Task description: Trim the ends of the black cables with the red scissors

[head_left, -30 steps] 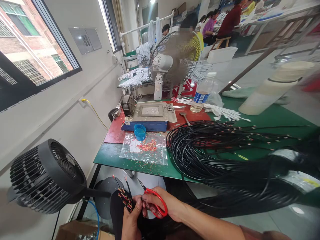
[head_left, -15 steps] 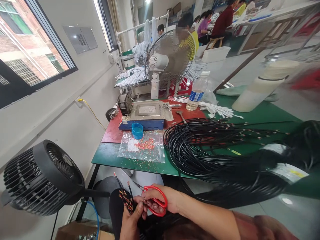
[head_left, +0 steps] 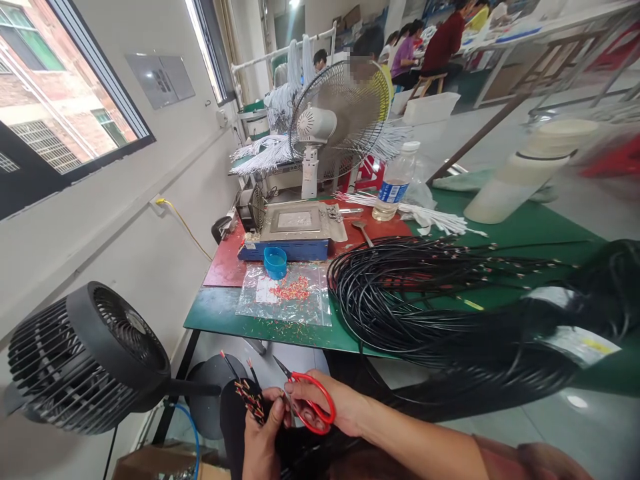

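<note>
My left hand [head_left: 265,430] is closed around a bundle of black cables [head_left: 251,405], whose stripped ends with small coloured wires stick up over my lap. Two cable ends stand out above the rest. In my right hand [head_left: 325,400] are scissors [head_left: 329,393] with red handles, their dark blades pointing up and left. My fingers are in the handle loops. The fingertips of both hands come close together, and what lies between them is too small to make out.
On the green table [head_left: 215,313] lie a large coil of black cables [head_left: 390,287], a plastic bag [head_left: 320,310] with red clippings, a blue cup [head_left: 275,263] and a blue-sided heating device [head_left: 285,250]. A bottle [head_left: 393,190] stands behind. Black fan [head_left: 90,353] at left; several people sit farther back.
The scissors' blades have swung slightly up and show more clearly. The cable bundle in my left hand has shifted a little left and down.
</note>
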Available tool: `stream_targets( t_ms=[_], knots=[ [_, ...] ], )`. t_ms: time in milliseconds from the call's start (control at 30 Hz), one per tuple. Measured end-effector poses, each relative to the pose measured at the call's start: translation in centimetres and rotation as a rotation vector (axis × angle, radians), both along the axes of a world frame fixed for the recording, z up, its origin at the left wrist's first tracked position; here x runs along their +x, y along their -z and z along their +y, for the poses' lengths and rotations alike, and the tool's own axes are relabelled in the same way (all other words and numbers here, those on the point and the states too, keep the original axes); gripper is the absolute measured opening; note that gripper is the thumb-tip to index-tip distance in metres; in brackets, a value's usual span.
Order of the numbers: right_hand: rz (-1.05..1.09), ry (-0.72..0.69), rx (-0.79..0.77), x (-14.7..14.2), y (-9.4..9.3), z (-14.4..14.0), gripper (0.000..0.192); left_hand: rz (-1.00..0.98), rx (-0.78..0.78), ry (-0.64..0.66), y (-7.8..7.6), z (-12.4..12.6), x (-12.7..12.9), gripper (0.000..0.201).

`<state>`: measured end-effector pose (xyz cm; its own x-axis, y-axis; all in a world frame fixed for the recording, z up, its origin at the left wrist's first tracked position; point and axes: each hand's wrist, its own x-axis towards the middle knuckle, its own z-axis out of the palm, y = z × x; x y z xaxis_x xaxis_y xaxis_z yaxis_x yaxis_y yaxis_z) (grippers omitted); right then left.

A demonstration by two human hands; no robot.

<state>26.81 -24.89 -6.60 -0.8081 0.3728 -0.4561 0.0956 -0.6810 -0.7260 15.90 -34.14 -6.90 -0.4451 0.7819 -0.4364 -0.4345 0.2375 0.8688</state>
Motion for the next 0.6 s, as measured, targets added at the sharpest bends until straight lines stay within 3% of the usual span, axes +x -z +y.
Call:
stream_targets(
  t_ms=[233,400,600],
  knots=[
    [0.005,-0.017,0.019,-0.27,0.31,-0.36,0.046,-0.056,0.002,-0.003,1.09,-0.29,-0.26,0.017],
    [0.024,-0.033,-0.015,-0.22,0.74,-0.72,0.044,-0.112,-0.003,-0.031,0.78,-0.25,-0.18,0.019],
    [-0.057,-0.022,-0.003,-0.39,0.5,-0.13,0.046,-0.044,0.001,0.014,0.22,-0.18,-0.08,0.019]
  ],
)
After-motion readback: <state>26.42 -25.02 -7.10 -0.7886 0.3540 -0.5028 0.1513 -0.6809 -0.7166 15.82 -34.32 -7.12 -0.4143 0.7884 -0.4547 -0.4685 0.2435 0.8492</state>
